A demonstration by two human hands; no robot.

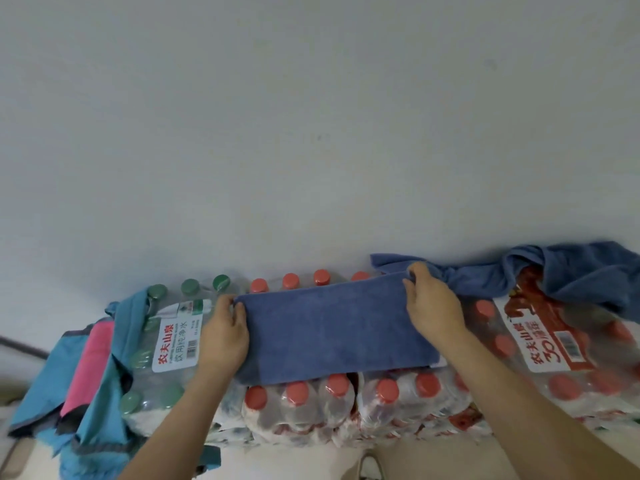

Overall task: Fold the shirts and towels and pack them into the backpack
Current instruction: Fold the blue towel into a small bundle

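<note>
The job is far from done; a blue towel [332, 327] lies folded in a soft, flat strip on the packs of water bottles [311, 400]; the left hand [225, 337] and right hand [433, 306] each pinch one end with curled fingers [414, 271]; another blue cloth [571, 275] sits crumpled on the right; a teal and pink bag [90, 368], maybe the backpack, waits on the left.

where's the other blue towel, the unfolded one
Head view, far right: the crumpled blue towel lies on the red-capped bottle pack against the wall, just beyond the right hand.
</note>
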